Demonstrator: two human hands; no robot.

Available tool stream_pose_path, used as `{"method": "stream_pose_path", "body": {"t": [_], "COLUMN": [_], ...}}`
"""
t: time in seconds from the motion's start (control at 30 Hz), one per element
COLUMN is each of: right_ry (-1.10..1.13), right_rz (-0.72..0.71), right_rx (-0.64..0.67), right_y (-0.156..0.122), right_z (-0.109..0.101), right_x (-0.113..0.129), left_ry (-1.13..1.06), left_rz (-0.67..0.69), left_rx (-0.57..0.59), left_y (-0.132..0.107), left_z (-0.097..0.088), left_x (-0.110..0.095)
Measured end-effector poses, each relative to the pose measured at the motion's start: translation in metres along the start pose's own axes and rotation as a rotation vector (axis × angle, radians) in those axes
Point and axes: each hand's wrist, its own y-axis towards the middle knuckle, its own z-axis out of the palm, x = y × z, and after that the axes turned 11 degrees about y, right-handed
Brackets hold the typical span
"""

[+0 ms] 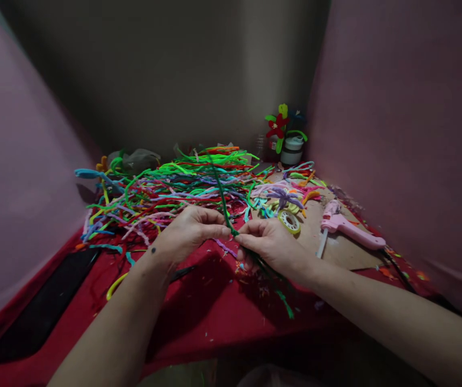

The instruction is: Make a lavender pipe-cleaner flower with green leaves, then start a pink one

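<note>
Between my two hands is a dark green pipe cleaner (pixel 222 196), one end rising up and away from me. My left hand (pixel 193 231) pinches it between thumb and fingers. Right beside, my right hand (pixel 269 244) is closed on the same green piece, with more dark green lengths trailing below the palm. Whether these are one piece or several I cannot tell. Both hands hover above the red cloth (pixel 202 322). Behind them spreads a big pile of colourful pipe cleaners (pixel 182 183).
On a brown board (pixel 352 258) lie a pink glue gun (pixel 347 228), a yellow-rimmed tape roll (pixel 289 221) and a purple pipe-cleaner flower (pixel 285 198). A black flat object (pixel 43 303) lies at left. At the back stand a jar (pixel 293 150) and a red flower (pixel 277 126).
</note>
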Motion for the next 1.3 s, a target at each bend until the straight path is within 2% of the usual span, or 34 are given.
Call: {"method": "stream_pose_path", "body": {"t": [0.17, 0.23, 0.3, 0.37, 0.43, 0.47, 0.53, 0.63, 0.7, 0.83, 1.0, 1.13, 1.3], "right_ry": [-0.212, -0.325, -0.453, -0.658, -0.931, -1.053, -1.237, -1.368, -1.340, -1.034, -0.596, -0.290, -0.088], "right_rz": [-0.084, -0.186, -0.426, -0.756, -1.015, -1.091, -1.142, -1.075, -0.980, -0.736, -0.361, -0.181, -0.016], "right_rx": [0.007, 0.017, -0.023, -0.079, -0.045, 0.004, 0.080, 0.082, 0.039, -0.044, -0.094, -0.054, 0.014], "right_y": [-0.003, -0.003, -0.001, 0.004, 0.009, 0.012, 0.016, 0.016, 0.012, 0.003, -0.001, 0.000, 0.001], "right_z": [-0.002, -0.004, -0.006, -0.008, -0.009, -0.010, -0.010, -0.010, -0.008, -0.002, 0.003, 0.003, 0.002], "right_x": [0.002, 0.004, 0.009, 0.016, 0.023, 0.027, 0.032, 0.033, 0.030, 0.019, 0.015, 0.020, 0.018], "left_ry": [-0.046, -0.048, -0.037, -0.033, -0.055, -0.064, -0.067, -0.050, -0.057, -0.117, -0.140, -0.118, -0.044], "left_rz": [-0.021, -0.013, 0.015, 0.060, 0.103, 0.114, 0.108, 0.073, 0.058, 0.028, -0.010, 0.043, 0.030], "left_rx": [-0.005, 0.004, 0.020, 0.044, 0.067, 0.076, 0.085, 0.033, -0.028, -0.100, -0.102, -0.123, -0.179], "left_y": [-0.001, -0.001, -0.003, -0.004, -0.005, -0.005, -0.005, -0.004, -0.003, -0.004, -0.005, -0.006, -0.008], "left_z": [0.000, 0.000, 0.000, 0.000, 0.001, 0.001, 0.000, -0.003, -0.004, 0.000, 0.005, 0.003, 0.004], "left_x": [0.000, -0.001, -0.002, -0.003, -0.004, -0.004, -0.003, 0.000, 0.001, -0.002, -0.004, -0.003, -0.009]}}
